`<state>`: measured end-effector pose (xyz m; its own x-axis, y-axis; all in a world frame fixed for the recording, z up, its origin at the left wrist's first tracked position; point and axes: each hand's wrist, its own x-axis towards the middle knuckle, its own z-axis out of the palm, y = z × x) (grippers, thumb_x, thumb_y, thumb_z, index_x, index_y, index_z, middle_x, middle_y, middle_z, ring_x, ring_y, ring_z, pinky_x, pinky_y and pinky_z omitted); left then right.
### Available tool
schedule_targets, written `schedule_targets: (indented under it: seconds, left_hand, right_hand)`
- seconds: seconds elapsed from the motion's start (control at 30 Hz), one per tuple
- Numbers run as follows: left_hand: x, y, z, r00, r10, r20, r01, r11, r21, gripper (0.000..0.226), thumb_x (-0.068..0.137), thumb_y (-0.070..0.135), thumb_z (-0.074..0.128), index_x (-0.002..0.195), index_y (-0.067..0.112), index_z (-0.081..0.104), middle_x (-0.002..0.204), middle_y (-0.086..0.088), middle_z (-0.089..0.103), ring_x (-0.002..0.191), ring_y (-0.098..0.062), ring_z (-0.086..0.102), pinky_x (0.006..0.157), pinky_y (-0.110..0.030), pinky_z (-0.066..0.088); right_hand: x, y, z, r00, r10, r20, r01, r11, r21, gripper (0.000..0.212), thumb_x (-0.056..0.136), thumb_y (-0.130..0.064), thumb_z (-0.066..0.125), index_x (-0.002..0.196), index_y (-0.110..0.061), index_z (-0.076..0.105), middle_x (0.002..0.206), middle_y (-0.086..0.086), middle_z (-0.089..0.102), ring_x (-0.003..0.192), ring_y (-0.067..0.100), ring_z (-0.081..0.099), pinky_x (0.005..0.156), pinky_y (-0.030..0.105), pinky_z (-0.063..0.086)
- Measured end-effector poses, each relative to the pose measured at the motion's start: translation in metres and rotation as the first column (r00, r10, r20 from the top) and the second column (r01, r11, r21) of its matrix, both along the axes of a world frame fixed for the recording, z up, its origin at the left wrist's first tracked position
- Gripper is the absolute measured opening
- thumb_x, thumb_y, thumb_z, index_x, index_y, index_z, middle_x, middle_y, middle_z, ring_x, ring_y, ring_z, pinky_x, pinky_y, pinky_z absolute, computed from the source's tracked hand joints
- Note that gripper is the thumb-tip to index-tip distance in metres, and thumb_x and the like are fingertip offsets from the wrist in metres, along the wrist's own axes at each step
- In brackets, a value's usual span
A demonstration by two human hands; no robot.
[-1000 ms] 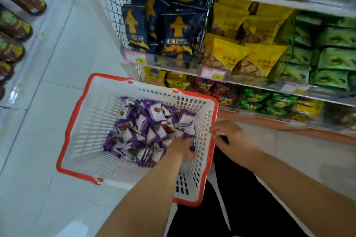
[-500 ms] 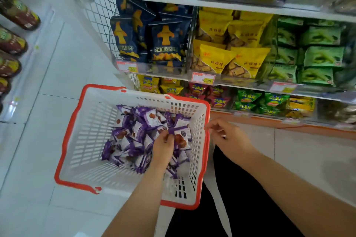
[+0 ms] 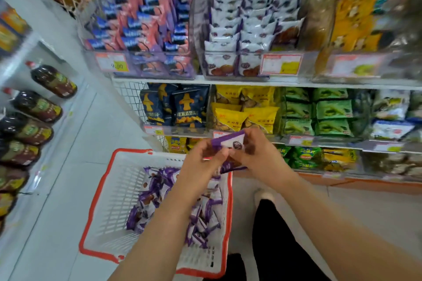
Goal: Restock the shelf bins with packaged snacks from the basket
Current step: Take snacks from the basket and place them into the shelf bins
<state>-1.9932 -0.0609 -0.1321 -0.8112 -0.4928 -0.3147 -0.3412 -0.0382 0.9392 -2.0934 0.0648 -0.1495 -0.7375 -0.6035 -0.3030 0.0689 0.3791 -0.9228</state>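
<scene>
A white basket with a red rim (image 3: 109, 189) sits on the floor and holds several purple-and-white snack packets (image 3: 157, 191). Above its right edge, my left hand (image 3: 201, 162) and my right hand (image 3: 255, 155) meet and together grip a small bunch of the same purple-and-white packets (image 3: 230, 141). One more packet pokes out below the hands. On the upper shelf, a clear bin (image 3: 246, 36) holds rows of matching white-and-purple packets, well above the hands.
Shelves in front carry blue, yellow and green snack bags (image 3: 228, 116), with clear bins and price tags along the edges. Dark bottles (image 3: 36, 107) line a rack on the left. White tiled floor lies left of the basket. My leg and shoe (image 3: 262, 196) stand right of it.
My left hand rose out of the basket with packets. My right hand left the basket rim and joined it. The view tilted up, showing the upper shelf bins.
</scene>
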Motion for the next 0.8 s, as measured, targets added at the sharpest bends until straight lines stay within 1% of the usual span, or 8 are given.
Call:
schedule_targets:
  seconds: [0.13, 0.23, 0.3, 0.37, 0.47, 0.6, 0.7, 0.8]
  left_hand:
    - [-0.034, 0.006, 0.026, 0.989, 0.128, -0.076, -0.112, 0.976, 0.186, 0.008, 0.089, 0.020, 0.067, 0.094, 0.014, 0.067, 0.086, -0.002, 0.075, 0.084, -0.020, 0.071, 0.076, -0.035, 0.058]
    - [-0.052, 0.009, 0.042, 0.983, 0.057, -0.173, -0.008, 0.962, 0.272, 0.023, 0.085, 0.018, 0.066, 0.108, 0.018, 0.062, 0.098, 0.001, 0.074, 0.099, -0.024, 0.070, 0.078, -0.032, 0.057]
    - [-0.063, 0.006, 0.053, 0.978, -0.060, -0.198, 0.087, 0.987, 0.132, 0.039, 0.086, 0.020, 0.070, 0.120, 0.034, 0.056, 0.106, 0.008, 0.070, 0.110, -0.021, 0.065, 0.086, -0.037, 0.056]
    - [-0.080, -0.001, 0.070, 0.960, -0.203, -0.195, 0.172, 0.971, -0.163, 0.052, 0.082, 0.036, 0.072, 0.127, 0.047, 0.048, 0.119, 0.016, 0.062, 0.115, -0.008, 0.058, 0.093, -0.029, 0.051]
    - [-0.119, -0.004, 0.100, 0.926, -0.367, -0.091, 0.266, 0.804, -0.532, 0.047, 0.084, 0.034, 0.073, 0.125, 0.044, 0.055, 0.125, 0.020, 0.060, 0.111, 0.003, 0.055, 0.094, -0.021, 0.047]
    - [-0.166, -0.005, 0.128, 0.919, -0.379, -0.105, 0.263, 0.791, -0.553, 0.046, 0.083, 0.027, 0.077, 0.122, 0.039, 0.057, 0.111, 0.021, 0.061, 0.093, 0.010, 0.057, 0.079, -0.006, 0.044]
    - [-0.195, -0.009, 0.138, 0.905, -0.394, -0.163, 0.251, 0.801, -0.543, 0.032, 0.086, 0.019, 0.075, 0.113, 0.030, 0.062, 0.101, 0.013, 0.064, 0.093, 0.000, 0.062, 0.084, -0.019, 0.051]
    - [-0.225, -0.014, 0.136, 0.909, -0.375, -0.180, 0.194, 0.764, -0.615, 0.028, 0.094, 0.019, 0.065, 0.122, 0.020, 0.060, 0.106, 0.010, 0.061, 0.099, -0.010, 0.061, 0.090, -0.028, 0.051]
  right_hand:
    - [-0.033, 0.020, 0.033, 0.998, 0.014, 0.061, -0.007, 0.993, -0.120, 0.047, 0.078, -0.019, 0.080, 0.111, -0.036, 0.050, 0.110, 0.002, 0.062, 0.098, 0.017, 0.065, 0.087, 0.039, 0.057]
    - [-0.054, 0.031, 0.053, 0.997, -0.057, -0.054, 0.052, 0.995, -0.091, 0.037, 0.078, -0.024, 0.081, 0.103, -0.036, 0.058, 0.103, -0.006, 0.070, 0.095, 0.013, 0.067, 0.088, 0.042, 0.055]
    - [-0.067, 0.036, 0.071, 0.978, -0.078, -0.193, 0.064, 0.995, -0.074, 0.029, 0.083, -0.023, 0.076, 0.099, -0.040, 0.058, 0.095, -0.013, 0.069, 0.088, 0.004, 0.064, 0.080, 0.027, 0.052]
    - [-0.080, 0.038, 0.090, 0.937, -0.033, -0.348, 0.025, 0.999, -0.028, 0.029, 0.086, -0.021, 0.073, 0.104, -0.041, 0.060, 0.098, -0.016, 0.066, 0.088, 0.002, 0.062, 0.077, 0.020, 0.050]
    - [-0.099, 0.037, 0.113, 0.892, -0.042, -0.450, 0.023, 0.999, -0.047, 0.025, 0.088, -0.018, 0.071, 0.104, -0.036, 0.063, 0.096, -0.019, 0.062, 0.083, -0.001, 0.059, 0.070, 0.012, 0.048]
    - [-0.125, 0.038, 0.125, 0.902, -0.244, -0.356, 0.165, 0.957, -0.239, 0.023, 0.089, -0.016, 0.069, 0.094, -0.036, 0.059, 0.088, -0.010, 0.067, 0.077, -0.001, 0.062, 0.066, 0.013, 0.049]
    - [-0.144, 0.039, 0.128, 0.890, -0.346, -0.299, 0.238, 0.909, -0.343, 0.020, 0.090, -0.012, 0.068, 0.096, -0.030, 0.060, 0.086, -0.011, 0.068, 0.075, -0.004, 0.063, 0.064, 0.013, 0.048]
    - [-0.161, 0.046, 0.127, 0.836, -0.417, -0.357, 0.295, 0.890, -0.349, 0.016, 0.094, -0.019, 0.064, 0.102, -0.031, 0.059, 0.090, -0.012, 0.065, 0.076, 0.002, 0.061, 0.060, 0.022, 0.050]
